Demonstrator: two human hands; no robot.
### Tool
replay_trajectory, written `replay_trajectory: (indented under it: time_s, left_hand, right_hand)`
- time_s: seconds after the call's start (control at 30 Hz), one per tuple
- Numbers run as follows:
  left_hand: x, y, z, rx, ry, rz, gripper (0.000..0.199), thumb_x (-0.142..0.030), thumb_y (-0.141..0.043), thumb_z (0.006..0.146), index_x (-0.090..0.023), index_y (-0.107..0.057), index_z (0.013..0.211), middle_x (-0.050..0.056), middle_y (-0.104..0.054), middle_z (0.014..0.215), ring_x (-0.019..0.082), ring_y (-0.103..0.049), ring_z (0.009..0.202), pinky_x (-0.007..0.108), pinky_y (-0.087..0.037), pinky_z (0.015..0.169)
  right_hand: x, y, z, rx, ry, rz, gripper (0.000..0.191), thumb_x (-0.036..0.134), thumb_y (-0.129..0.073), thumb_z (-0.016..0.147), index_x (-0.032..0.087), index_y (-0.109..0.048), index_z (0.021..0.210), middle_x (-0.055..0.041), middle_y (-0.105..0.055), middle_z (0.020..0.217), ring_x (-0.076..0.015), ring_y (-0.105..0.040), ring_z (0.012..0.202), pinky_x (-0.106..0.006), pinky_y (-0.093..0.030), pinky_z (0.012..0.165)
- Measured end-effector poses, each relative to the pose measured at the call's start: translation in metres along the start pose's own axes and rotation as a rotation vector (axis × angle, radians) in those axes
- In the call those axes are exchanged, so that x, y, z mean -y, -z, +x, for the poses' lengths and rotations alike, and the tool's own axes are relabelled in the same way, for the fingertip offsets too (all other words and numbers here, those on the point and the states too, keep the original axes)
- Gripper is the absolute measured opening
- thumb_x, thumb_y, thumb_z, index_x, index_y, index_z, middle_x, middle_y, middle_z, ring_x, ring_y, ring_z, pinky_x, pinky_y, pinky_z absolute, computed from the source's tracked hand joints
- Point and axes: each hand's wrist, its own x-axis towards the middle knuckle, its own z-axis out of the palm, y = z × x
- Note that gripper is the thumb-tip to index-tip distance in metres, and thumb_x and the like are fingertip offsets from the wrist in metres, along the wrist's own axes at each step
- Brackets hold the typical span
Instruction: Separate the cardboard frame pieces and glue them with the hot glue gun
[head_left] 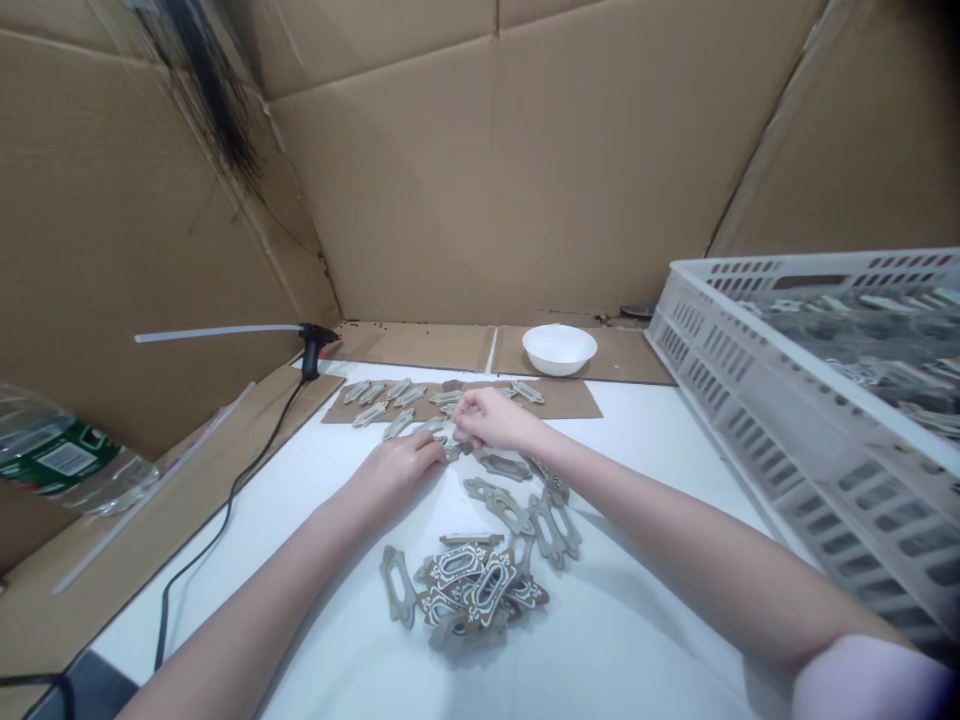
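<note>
Bare forearms [300,565]: ours, flanking piled brown-and-white scrolled frames [482,600].
Left hand [405,463]: fingers together, grip hidden from us.
Right hand [491,418]: fingertips pinched, on what we cannot tell.
Grey oblong frame [520,469]: near side of our right, closer hand; long axis left-to-right.

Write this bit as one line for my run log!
left hand: at flat grey frame-shaped pieces; right hand: at same cluster, grip unclear; nearer: white-scrolled brown frame-shaped pieces, piled; back: round white bowl
</note>
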Motion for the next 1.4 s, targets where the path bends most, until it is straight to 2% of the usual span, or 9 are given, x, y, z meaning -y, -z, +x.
replay_trajectory:
  time_s: [0.2,0.3,0.6,0.77,1.0,1.23,1.4]
  left_hand:
    - [0.0027,0.0014,0.0009,-0.041,0.074,-0.302,0.012,-0.022,-0.044,0.080,-0.019,-0.056,0.078,0.002,-0.053,0.083,0.012,-0.052,0.072,0.024,-0.041,0.066]
    - [0.0039,0.0009,0.0013,-0.036,0.115,-0.360,0.010,-0.024,-0.048,0.078,-0.019,-0.056,0.076,0.001,-0.053,0.078,0.012,-0.050,0.069,0.024,-0.039,0.065]
    - [0.0037,0.0012,0.0004,-0.025,0.156,-0.341,0.010,-0.027,-0.048,0.077,-0.020,-0.056,0.075,-0.001,-0.057,0.075,0.011,-0.049,0.064,0.022,-0.037,0.061]
    - [-0.0002,0.0036,-0.0015,-0.040,0.183,-0.211,0.011,-0.026,-0.044,0.080,-0.020,-0.053,0.078,-0.002,-0.059,0.069,0.010,-0.050,0.059,0.021,-0.036,0.056]
    - [-0.0016,0.0001,-0.0017,-0.062,0.053,-0.050,0.014,-0.022,-0.039,0.082,-0.018,-0.053,0.080,0.002,-0.060,0.076,0.012,-0.054,0.065,0.023,-0.039,0.060]
    - [0.0016,-0.0035,0.0000,-0.045,0.019,-0.116,0.016,-0.025,-0.041,0.082,-0.019,-0.055,0.077,0.002,-0.059,0.076,0.012,-0.054,0.068,0.023,-0.040,0.062]
    - [0.0018,-0.0019,-0.0003,-0.055,0.078,-0.240,0.014,-0.027,-0.046,0.080,-0.020,-0.057,0.076,0.001,-0.058,0.078,0.012,-0.052,0.069,0.023,-0.039,0.063]
  right_hand:
    - [-0.0015,0.0001,0.0014,0.011,0.011,0.003,0.009,0.009,-0.043,0.068,0.015,-0.047,0.073,-0.0028,-0.061,0.064,-0.0053,-0.046,0.039,-0.018,-0.041,0.040]
    - [-0.0024,-0.0002,0.0020,0.013,0.011,-0.004,0.010,0.009,-0.044,0.067,0.014,-0.047,0.074,-0.0027,-0.061,0.064,-0.0057,-0.047,0.040,-0.018,-0.041,0.041]
    - [-0.0011,-0.0021,-0.0021,0.025,-0.025,-0.102,0.009,0.008,-0.045,0.067,0.014,-0.050,0.073,-0.0045,-0.064,0.067,-0.0067,-0.049,0.040,-0.017,-0.039,0.040]
    - [-0.0022,-0.0043,-0.0026,0.015,-0.027,-0.195,0.008,0.008,-0.046,0.066,0.014,-0.051,0.068,-0.0036,-0.065,0.063,-0.0084,-0.051,0.040,-0.018,-0.038,0.042]
    - [0.0001,-0.0046,-0.0037,0.023,-0.028,-0.247,0.011,0.007,-0.044,0.067,0.014,-0.052,0.071,-0.0047,-0.065,0.065,-0.0087,-0.052,0.042,-0.017,-0.037,0.042]
    - [0.0009,-0.0043,-0.0042,0.029,-0.012,-0.293,0.011,0.007,-0.046,0.066,0.014,-0.053,0.069,-0.0031,-0.064,0.061,-0.0091,-0.051,0.044,-0.017,-0.036,0.044]
    - [0.0024,-0.0039,-0.0055,0.016,-0.005,-0.316,0.010,0.008,-0.046,0.067,0.014,-0.054,0.069,-0.0020,-0.061,0.055,-0.0101,-0.051,0.045,-0.018,-0.035,0.044]
